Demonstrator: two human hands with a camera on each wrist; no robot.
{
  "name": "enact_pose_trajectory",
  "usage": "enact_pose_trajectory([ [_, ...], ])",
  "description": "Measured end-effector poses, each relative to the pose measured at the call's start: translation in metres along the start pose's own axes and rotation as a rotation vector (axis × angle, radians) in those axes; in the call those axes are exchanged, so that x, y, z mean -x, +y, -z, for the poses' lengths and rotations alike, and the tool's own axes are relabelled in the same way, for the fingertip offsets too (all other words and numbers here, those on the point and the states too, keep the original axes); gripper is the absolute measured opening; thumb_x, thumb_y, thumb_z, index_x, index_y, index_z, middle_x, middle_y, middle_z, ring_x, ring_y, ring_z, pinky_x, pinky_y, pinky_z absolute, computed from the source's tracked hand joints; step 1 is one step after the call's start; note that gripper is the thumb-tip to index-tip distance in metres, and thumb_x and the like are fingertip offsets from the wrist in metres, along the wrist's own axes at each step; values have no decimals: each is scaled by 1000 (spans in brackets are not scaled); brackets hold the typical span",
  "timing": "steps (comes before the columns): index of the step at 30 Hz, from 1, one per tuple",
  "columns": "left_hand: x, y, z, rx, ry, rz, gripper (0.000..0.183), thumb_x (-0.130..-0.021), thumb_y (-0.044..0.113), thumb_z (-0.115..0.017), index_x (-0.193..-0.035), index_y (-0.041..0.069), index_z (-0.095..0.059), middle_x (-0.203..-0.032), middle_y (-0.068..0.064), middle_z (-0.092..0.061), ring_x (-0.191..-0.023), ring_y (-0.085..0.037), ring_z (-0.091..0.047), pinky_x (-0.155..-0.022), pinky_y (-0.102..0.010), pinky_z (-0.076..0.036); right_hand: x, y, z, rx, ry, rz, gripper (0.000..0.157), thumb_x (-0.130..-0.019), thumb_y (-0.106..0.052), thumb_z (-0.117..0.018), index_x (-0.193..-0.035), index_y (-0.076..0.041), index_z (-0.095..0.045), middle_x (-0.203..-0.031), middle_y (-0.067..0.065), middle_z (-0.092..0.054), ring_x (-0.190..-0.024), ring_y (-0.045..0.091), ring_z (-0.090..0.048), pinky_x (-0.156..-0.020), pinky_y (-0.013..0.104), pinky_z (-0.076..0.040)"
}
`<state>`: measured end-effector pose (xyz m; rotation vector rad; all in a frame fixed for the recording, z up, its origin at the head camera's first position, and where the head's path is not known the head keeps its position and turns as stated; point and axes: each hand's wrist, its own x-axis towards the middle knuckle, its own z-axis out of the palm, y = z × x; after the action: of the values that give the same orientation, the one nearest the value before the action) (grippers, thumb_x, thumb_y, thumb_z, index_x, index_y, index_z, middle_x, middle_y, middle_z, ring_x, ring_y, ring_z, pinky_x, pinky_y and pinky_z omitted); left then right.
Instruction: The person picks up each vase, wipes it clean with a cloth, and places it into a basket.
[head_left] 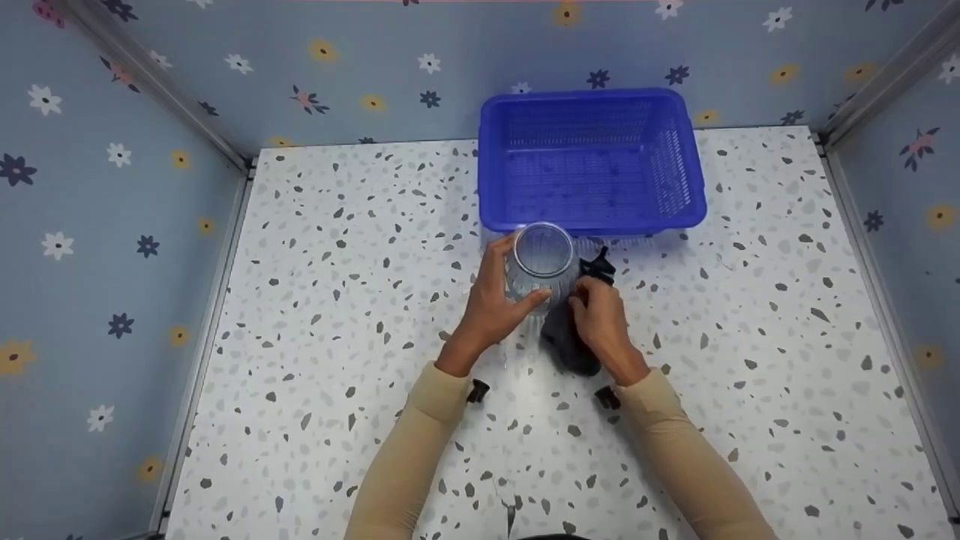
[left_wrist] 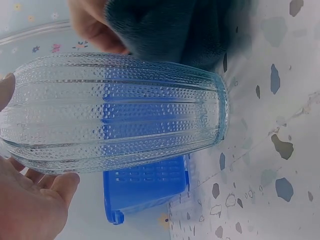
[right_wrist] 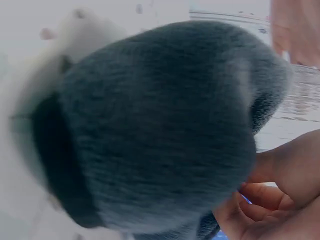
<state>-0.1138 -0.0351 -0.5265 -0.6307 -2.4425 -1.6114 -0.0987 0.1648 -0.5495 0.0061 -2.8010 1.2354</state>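
A clear ribbed glass vase with a dimpled surface stands upright in front of the basket. My left hand grips it near the rim, thumb on the near side and fingers round the left. In the left wrist view the vase lies across the picture, its base close to the tabletop. To its right, my right hand pinches a dark grey-green cloth that hangs down beside the glass. The right wrist view is mostly filled by the cloth, with the right-hand fingers at its edge.
A blue plastic basket with slotted sides sits behind the vase, against the flowered back wall. The speckled white tabletop spreads around the hands. Flowered panels flank it on both sides.
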Motion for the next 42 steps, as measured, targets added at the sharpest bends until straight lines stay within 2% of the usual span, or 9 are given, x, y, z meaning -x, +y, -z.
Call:
enact_pose_trajectory([
  [4,0,1,1,-2,0,5,83,-91,28,-85,-153,1,-38,-159,-18,-41,-150,-29,-40,-122,-46,-36,-2,3,-2,13,-25,-3,6,-94,6,-68,-91,2,-66,-83,19,-66,-79,37,-63,-74,53,-50],
  [10,0,1,1,-8,-4,20,83,-91,29,-85,-153,2,-37,-159,-16,-41,-150,-28,-40,-120,-47,-38,-2,-6,10,-60,-42,-44,3,-97,6,-67,-99,5,-69,-92,21,-70,-86,35,-66,-78,47,-51],
  [17,0,1,1,-12,7,7,83,-91,29,-86,-153,2,-37,-159,-17,-42,-149,-28,-41,-121,-44,-37,1,-31,36,-140,67,44,6,-96,9,-69,-101,8,-70,-96,23,-72,-89,37,-68,-79,47,-52],
  [24,-1,0,1,-33,25,-17,83,-90,29,-86,-152,0,-39,-157,-18,-43,-148,-29,-42,-122,-43,-36,1,-55,54,-180,137,123,8,-97,6,-70,-105,8,-71,-99,22,-73,-90,34,-70,-74,36,-50],
  [33,1,2,-4,-64,67,10,83,-87,33,-89,-147,2,-42,-155,-18,-46,-145,-31,-47,-116,-47,-43,0,-57,55,-194,186,167,8,-97,6,-72,-104,6,-73,-98,19,-72,-87,30,-68,-71,27,-49],
  [42,2,6,-10,-104,147,8,83,-81,32,-94,-140,-1,-45,-147,-20,-49,-141,-33,-50,-113,-46,-47,2,-55,55,-260,155,175,14,-96,7,-72,-110,7,-73,-102,20,-68,-92,30,-67,-73,19,-53],
])
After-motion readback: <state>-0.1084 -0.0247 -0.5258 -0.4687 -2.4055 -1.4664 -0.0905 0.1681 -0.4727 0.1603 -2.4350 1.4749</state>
